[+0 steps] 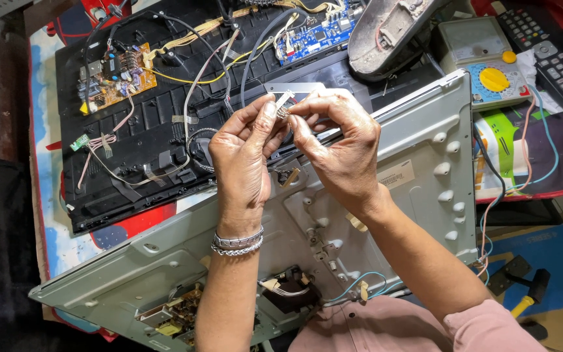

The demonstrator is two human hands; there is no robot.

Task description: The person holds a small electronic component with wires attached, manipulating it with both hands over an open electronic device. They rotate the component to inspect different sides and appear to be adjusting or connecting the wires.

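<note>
- Cluttered repair table (47, 215) with patterned cover, seen from above; dark floor at left edge.
- Grey metal TV chassis (425, 140) lying tilted across near side of table, stamped bumps and screw holes visible.
- Black plastic back cover (138, 130) behind it, carrying an orange-brown circuit board (115, 75) upper left and a blue circuit board (314, 26) top centre, loose wiring strung between them.
- Left hand (242, 156) and right hand (340, 146) raised together above chassis, meeting at centre frame.
- Small white connector (284, 101) on a thin wire end pinched between fingertips of both hands; held in air, over the seam between back cover and chassis, touching neither.
- Left grip: thumb and forefinger clenched on the connector. Right grip: fingertips closed on the same connector and its lead from the other side.
- Metal bracelet (237, 242) on left wrist; pink sleeve (483, 326) on right arm.
- Analog multimeter (490, 78) with yellow dial upper right, remote control (548, 52) just beside it, both well apart from hands.
- Hammer with yellow handle (529, 293) lower right, untouched.
- Small board with coil (177, 313) and dark component (291, 290) at near edge of chassis.
- Step in hand, by judgement: fine two-handed work on the connector, separating or seating its tiny end.
- Next move likely calls for steady fingertip pressure, straight alignment, no tugging on the thin wire; pins too small to read at this size.
</note>
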